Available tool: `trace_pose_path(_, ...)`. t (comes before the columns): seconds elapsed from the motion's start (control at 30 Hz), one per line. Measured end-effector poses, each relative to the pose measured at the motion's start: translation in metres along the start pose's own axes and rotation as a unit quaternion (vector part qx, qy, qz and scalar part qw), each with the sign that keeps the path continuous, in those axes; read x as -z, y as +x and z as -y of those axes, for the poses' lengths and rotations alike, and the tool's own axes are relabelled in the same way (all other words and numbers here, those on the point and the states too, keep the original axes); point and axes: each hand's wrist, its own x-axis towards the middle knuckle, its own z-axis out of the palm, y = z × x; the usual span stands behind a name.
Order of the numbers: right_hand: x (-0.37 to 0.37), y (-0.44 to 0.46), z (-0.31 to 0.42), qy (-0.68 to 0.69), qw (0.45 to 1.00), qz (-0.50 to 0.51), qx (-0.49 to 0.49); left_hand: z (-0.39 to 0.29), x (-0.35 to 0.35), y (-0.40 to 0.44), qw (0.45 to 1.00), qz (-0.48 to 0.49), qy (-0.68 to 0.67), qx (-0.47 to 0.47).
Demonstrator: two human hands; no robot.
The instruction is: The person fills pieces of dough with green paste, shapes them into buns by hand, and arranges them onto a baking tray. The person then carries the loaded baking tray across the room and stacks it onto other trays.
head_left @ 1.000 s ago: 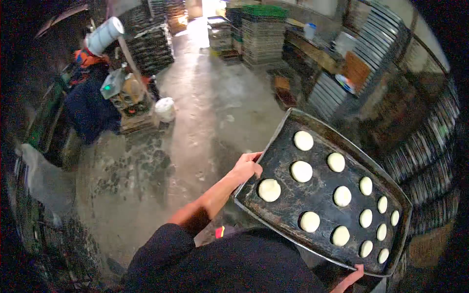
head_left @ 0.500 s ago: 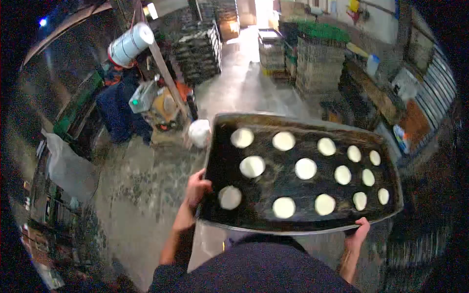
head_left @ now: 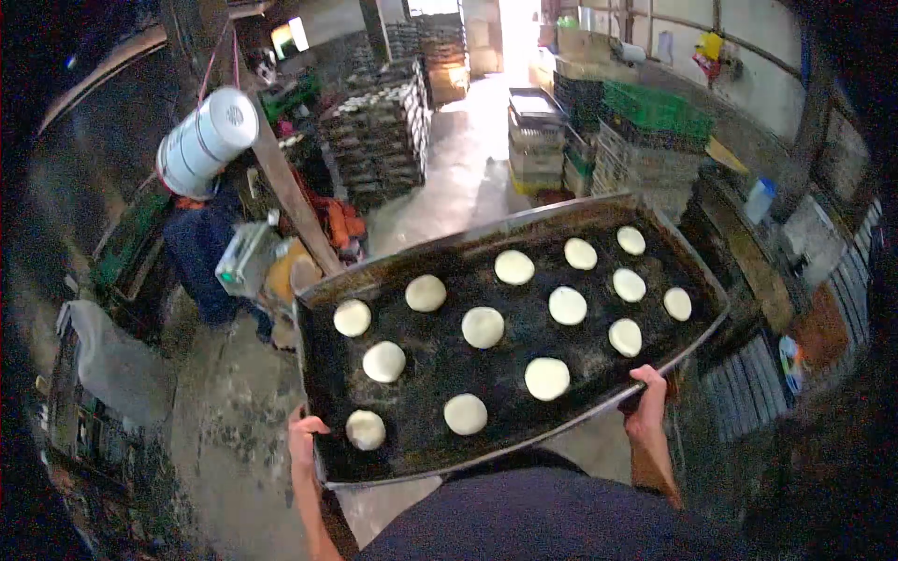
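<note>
A large dark baking tray [head_left: 421, 360] with a raised metal rim spans the middle of the head view, its right end tilted up in the picture. Several flat, pale dough rounds [head_left: 483, 327] lie spaced in rows on it. My left hand [head_left: 303, 438] grips the near left corner, thumb over the rim and the other fingers hidden beneath. At the near edge towards the right, my right hand [head_left: 647, 400] clasps the rim, its thumb on top. Both hands carry the tray in front of my body, above the floor.
To the left, a white bucket [head_left: 208, 140] hangs beside a slanted wooden post [head_left: 285, 196], with a boxy machine [head_left: 251, 262] below. Stacked trays [head_left: 374, 131] stand further back. Right of the bright walkway [head_left: 449, 168] are stacked crates, one a green crate [head_left: 659, 110]. A bench [head_left: 748, 248] runs along the right.
The tray has shifted left in view, and its right end has swung upward. Both hands have kept hold of it. A white round thing seen beyond the tray's left edge is now out of sight.
</note>
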Motion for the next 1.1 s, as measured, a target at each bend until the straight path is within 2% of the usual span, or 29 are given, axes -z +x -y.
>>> trace_pose_path(0.07,-0.001,-0.01,0.02,0.04,0.998,-0.048,-0.027,-0.02,-0.004,0.006,1.0,0.005,-0.013,-0.009)
trace_pose_path(0.1,0.019,0.004,0.017,0.046,0.998,-0.008,-0.039,-0.026,-0.004,0.009,1.0,0.01,-0.013,-0.012)
trace_pose_path(0.13,0.036,0.017,0.012,0.052,0.998,-0.012,-0.033,-0.029,-0.01,0.015,0.999,0.031,-0.005,-0.016)
trace_pose_path(0.17,-0.004,0.077,-0.009,0.027,0.998,-0.01,-0.062,0.019,-0.034,0.046,0.999,0.033,-0.013,0.01)
trace_pose_path(0.2,-0.015,0.106,-0.011,0.018,0.997,-0.015,-0.079,0.032,-0.044,0.059,0.999,0.035,-0.003,0.012)
trace_pose_path(0.27,-0.034,0.143,-0.028,-0.001,0.999,-0.007,-0.044,0.053,-0.062,0.089,0.999,0.041,0.016,0.016)
trace_pose_path(0.33,-0.08,0.203,-0.04,-0.045,0.999,0.009,0.026,0.07,-0.076,0.137,0.995,-0.003,-0.033,0.09)
trace_pose_path(0.4,-0.137,0.281,-0.055,-0.068,0.995,0.068,0.008,0.098,-0.081,0.184,0.985,-0.027,-0.004,0.168)
trace_pose_path(0.43,-0.178,0.3,-0.054,-0.043,0.997,-0.004,-0.069,0.108,-0.076,0.198,0.99,-0.039,0.009,0.136)
trace_pose_path(0.47,-0.184,0.338,-0.07,-0.023,0.997,0.038,-0.067,0.114,-0.072,0.225,0.991,-0.036,0.026,0.13)
trace_pose_path(0.53,-0.232,0.392,-0.085,-0.069,0.991,0.116,-0.001,0.121,-0.056,0.279,0.991,-0.039,0.044,0.12)
trace_pose_path(0.57,-0.247,0.423,-0.113,-0.095,0.986,0.103,0.085,0.137,-0.052,0.287,0.992,-0.056,0.039,0.108)
trace_pose_path(0.6,-0.283,0.441,-0.12,-0.128,0.976,0.13,0.116,0.188,-0.048,0.318,0.988,-0.078,0.049,0.12)
trace_pose_path(0.63,-0.357,0.477,-0.133,-0.167,0.96,0.168,0.149,0.24,-0.045,0.348,0.984,-0.101,0.058,0.134)
trace_pose_path(0.67,-0.387,0.49,-0.134,-0.191,0.947,0.196,0.171,0.239,-0.042,0.36,0.977,-0.1,0.04,0.184)
trace_pose_path(0.7,-0.419,0.51,-0.135,-0.192,0.942,0.213,0.173,0.245,-0.045,0.381,0.976,-0.101,0.031,0.189)
trace_pose_path(0.73,-0.467,0.569,-0.14,-0.094,0.974,0.163,-0.13,0.263,-0.063,0.431,0.963,-0.097,0.009,0.25)
trace_pose_path(0.77,-0.492,0.617,-0.141,-0.099,0.971,0.17,-0.132,0.27,-0.083,0.47,0.947,-0.092,-0.013,0.309)
trace_pose_path(0.8,-0.512,0.661,-0.142,-0.147,0.961,0.233,0.011,0.28,-0.111,0.509,0.944,-0.097,-0.011,0.314)
trace_pose_path(0.83,-0.546,0.674,-0.138,-0.125,0.968,0.216,0.0,0.297,-0.131,0.547,0.88,-0.21,-0.2,0.376)
trace_pose_path(0.87,-0.579,0.687,-0.135,-0.101,0.975,0.198,-0.01,0.314,-0.152,0.584,0.767,-0.352,-0.367,0.392)
trace_pose_path(0.9,-0.613,0.701,-0.132,-0.077,0.98,0.18,-0.019,0.327,-0.162,0.613,0.711,-0.407,-0.421,0.388)
trace_pose_path(0.93,-0.647,0.706,-0.12,-0.059,0.979,0.15,-0.121,0.336,-0.175,0.636,0.698,-0.408,-0.451,0.379)
trace_pose_path(1.0,-0.691,0.73,-0.122,-0.064,0.98,0.145,-0.121,0.348,-0.198,0.679,0.676,-0.387,-0.507,0.369)
trace_pose_path(1.1,-0.748,0.775,-0.145,-0.037,0.976,0.184,-0.114,0.357,-0.255,0.752,0.636,-0.282,-0.622,0.359)
